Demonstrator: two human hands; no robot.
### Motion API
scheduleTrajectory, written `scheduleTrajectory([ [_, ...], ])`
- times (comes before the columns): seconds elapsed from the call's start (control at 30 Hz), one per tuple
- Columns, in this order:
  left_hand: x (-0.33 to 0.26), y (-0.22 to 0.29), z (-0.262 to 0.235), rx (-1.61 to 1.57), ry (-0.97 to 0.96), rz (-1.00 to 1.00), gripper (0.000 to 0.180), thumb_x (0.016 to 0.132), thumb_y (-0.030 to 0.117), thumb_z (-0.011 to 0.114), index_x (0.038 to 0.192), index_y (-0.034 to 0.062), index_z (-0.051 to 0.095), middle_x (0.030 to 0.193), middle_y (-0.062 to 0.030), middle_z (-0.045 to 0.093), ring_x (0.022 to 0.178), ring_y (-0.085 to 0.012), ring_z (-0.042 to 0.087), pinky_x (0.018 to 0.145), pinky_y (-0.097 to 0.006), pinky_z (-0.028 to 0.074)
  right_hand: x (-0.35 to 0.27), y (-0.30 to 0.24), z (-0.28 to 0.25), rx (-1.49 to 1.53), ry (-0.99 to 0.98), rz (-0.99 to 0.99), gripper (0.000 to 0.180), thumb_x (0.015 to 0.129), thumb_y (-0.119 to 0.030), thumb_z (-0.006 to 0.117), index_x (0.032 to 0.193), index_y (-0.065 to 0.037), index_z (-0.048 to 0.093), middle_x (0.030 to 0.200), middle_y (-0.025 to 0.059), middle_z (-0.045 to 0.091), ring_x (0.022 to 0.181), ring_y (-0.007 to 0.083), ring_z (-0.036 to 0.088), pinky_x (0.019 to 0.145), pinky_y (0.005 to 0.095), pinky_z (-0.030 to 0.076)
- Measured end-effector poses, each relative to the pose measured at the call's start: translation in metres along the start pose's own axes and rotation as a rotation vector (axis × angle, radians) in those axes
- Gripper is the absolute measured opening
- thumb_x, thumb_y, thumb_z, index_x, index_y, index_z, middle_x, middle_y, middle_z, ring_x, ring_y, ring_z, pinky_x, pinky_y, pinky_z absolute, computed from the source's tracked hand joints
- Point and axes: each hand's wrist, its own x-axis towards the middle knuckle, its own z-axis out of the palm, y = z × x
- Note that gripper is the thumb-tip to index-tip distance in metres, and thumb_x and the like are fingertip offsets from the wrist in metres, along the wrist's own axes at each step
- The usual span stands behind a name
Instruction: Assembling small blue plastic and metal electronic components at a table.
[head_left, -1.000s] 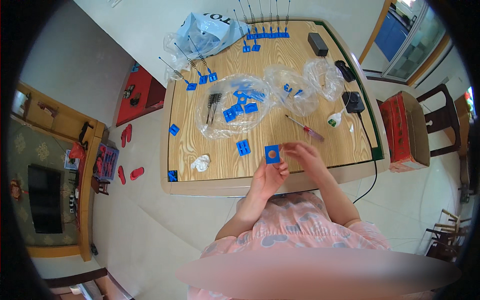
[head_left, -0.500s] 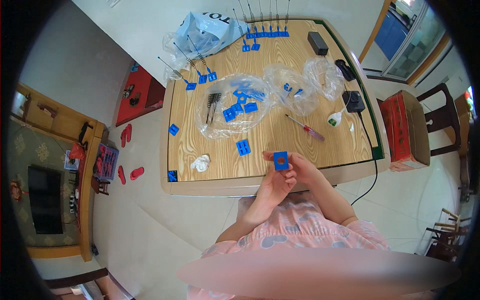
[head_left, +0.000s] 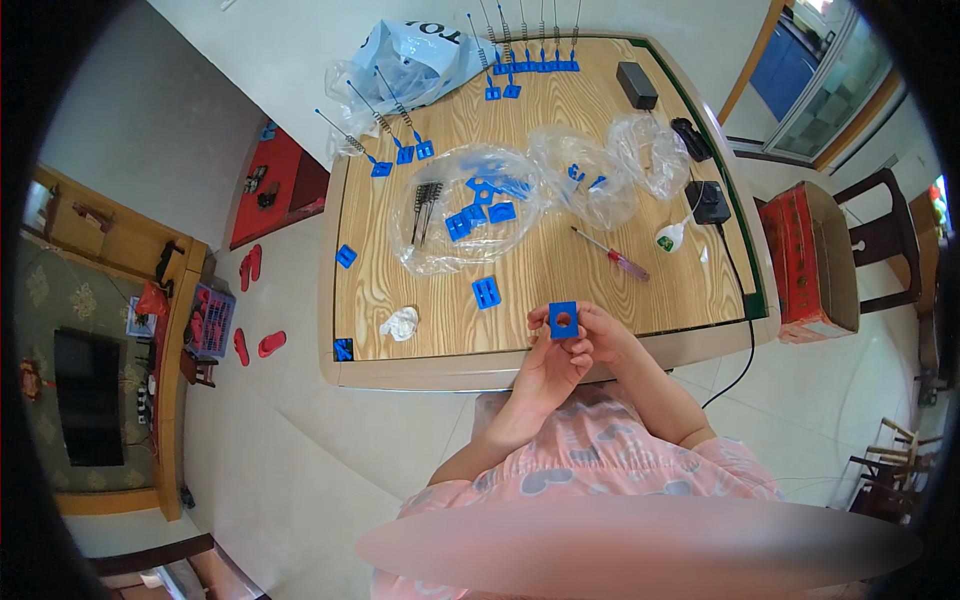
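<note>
At the table edge (head_left: 440,376), blue plate (head_left: 563,307) in left hand's (head_left: 550,373) grip, right hand (head_left: 608,336) curled behind, grip unclear

The plate (head_left: 564,308) is in front of the screwdriver (head_left: 611,253); behind that, 3 bags (head_left: 607,200) lie side by side on the table (head_left: 460,332) (the wad (head_left: 400,323) sits front-left).

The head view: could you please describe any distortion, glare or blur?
Head view: the table bows at its edges; the picture's corners go black; the clear bags glint; a blurred oval lies low; the held blue holed piece looks fairly sharp.
</note>
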Motion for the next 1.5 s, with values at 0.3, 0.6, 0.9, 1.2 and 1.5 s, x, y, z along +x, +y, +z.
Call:
scheduleTrajectory([
  [0.3, -0.003, 0.0, 0.0, -0.015, 0.029, -0.013, 0.035, 0.086, 0.03, 0.06, 0.107, 0.0018, 0.053, 0.097, -0.0074, 0.054, 0.081, -0.0144, 0.043, 0.067, -0.023, 0.04, 0.005, 0.001, 0.0, -0.002, 0.019, 0.005, 0.055, 0.085, -0.031, 0.06, 0.122, 0.007, 0.047, 0.115, 0.0144, 0.056, 0.096, 0.0147, 0.058, 0.073, 0.0248, 0.052],
  [0.6, -0.002, 0.0, 0.002, 0.02, -0.011, -0.015, 0.034, 0.087, 0.031, 0.059, 0.107, 0.0041, 0.053, 0.099, -0.0086, 0.055, 0.084, -0.0154, 0.045, 0.069, -0.023, 0.041, 0.008, 0.007, -0.015, 0.02, 0.004, -0.008, 0.053, 0.08, -0.034, 0.065, 0.113, 0.006, 0.053, 0.108, 0.0144, 0.059, 0.101, 0.0211, 0.059, 0.081, 0.0296, 0.051],
  [0.9, -0.017, 0.078, -0.047, 1.037, 0.482, 0.501, 0.018, 0.091, 0.019, 0.054, 0.101, 0.0047, 0.052, 0.085, -0.0067, 0.061, 0.068, -0.0127, 0.055, 0.062, -0.024, 0.046, 0.002, -0.008, -0.039, 0.092, 0.061, -0.256, 0.035, 0.077, -0.026, 0.069, 0.104, -0.005, 0.06, 0.103, 0.0054, 0.062, 0.098, 0.0213, 0.059, 0.103, 0.0554, 0.029],
  [1.2, 0.018, 0.137, -0.022, 2.292, 0.873, 0.713, 0.033, 0.072, 0.032, 0.072, 0.077, 0.0025, 0.057, 0.074, -0.0118, 0.056, 0.069, -0.0273, 0.056, 0.062, -0.037, 0.045, -0.003, -0.004, -0.037, 0.091, 0.175, -0.282, 0.031, 0.079, -0.022, 0.068, 0.102, -0.005, 0.059, 0.101, 0.0055, 0.063, 0.098, 0.0194, 0.059, 0.1, 0.0535, 0.034],
  [1.5, 0.031, 0.108, -0.003, 2.5, 0.886, 0.799, 0.041, 0.072, 0.03, 0.071, 0.091, 0.0004, 0.05, 0.091, -0.0159, 0.057, 0.081, -0.0326, 0.057, 0.069, -0.042, 0.045, -0.002, -0.003, -0.036, 0.067, 0.2, -0.3, 0.035, 0.081, -0.027, 0.064, 0.107, -0.005, 0.057, 0.101, 0.0096, 0.062, 0.093, 0.0238, 0.06, 0.101, 0.0534, 0.032],
])
